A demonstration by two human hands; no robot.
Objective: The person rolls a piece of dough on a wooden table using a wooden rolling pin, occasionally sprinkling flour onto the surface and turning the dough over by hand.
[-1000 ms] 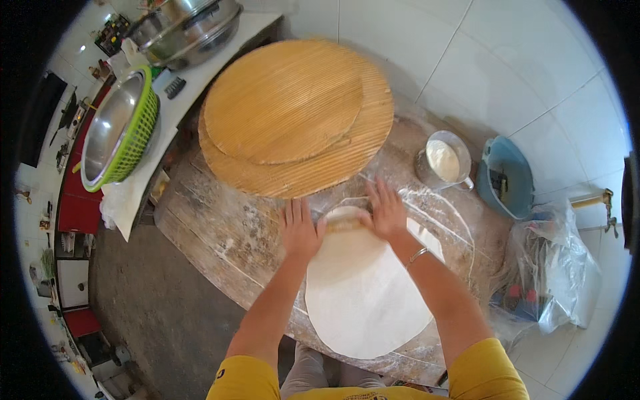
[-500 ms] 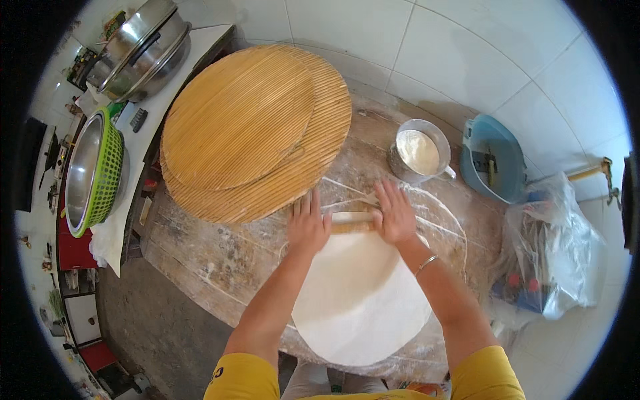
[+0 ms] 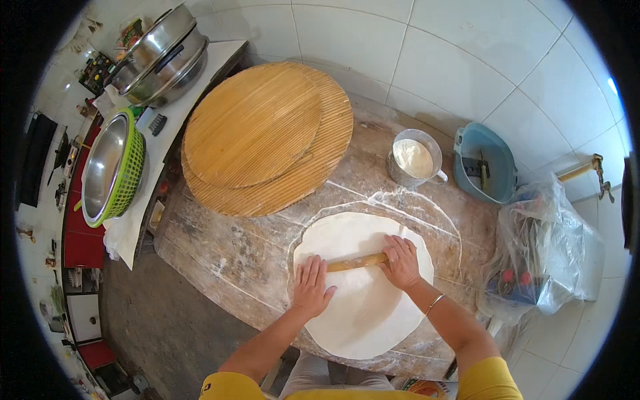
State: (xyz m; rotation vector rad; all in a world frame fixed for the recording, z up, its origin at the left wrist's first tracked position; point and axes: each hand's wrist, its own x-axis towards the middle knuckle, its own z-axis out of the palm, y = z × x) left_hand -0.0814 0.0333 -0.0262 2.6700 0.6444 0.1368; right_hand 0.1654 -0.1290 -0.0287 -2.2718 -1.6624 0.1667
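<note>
A wide, thin round sheet of dough (image 3: pixel 363 327) lies on the floured wooden board. Across it rests a wooden rolling pin (image 3: pixel 357 263), tilted slightly up toward the right. My left hand (image 3: pixel 310 287) lies palm down at the pin's left end, fingers stretched forward and thumb spread away. Over the right end sits my right hand (image 3: pixel 402 263), fingers bent over the pin and thumb against it. Both pin ends are hidden under the hands.
Two round slatted wooden lids (image 3: pixel 267 133) are stacked at the far left. Behind the dough stand a metal cup of flour (image 3: pixel 413 160) and a blue basin (image 3: pixel 487 163). A plastic-wrapped bundle (image 3: pixel 547 247) sits at right. Left, a green colander with a bowl (image 3: pixel 113 167) and steel pots (image 3: pixel 163 60).
My hands and the rolling pin have come back toward me, from the dough's far edge to its middle. The far half of the sheet is now uncovered. The view has shifted slightly.
</note>
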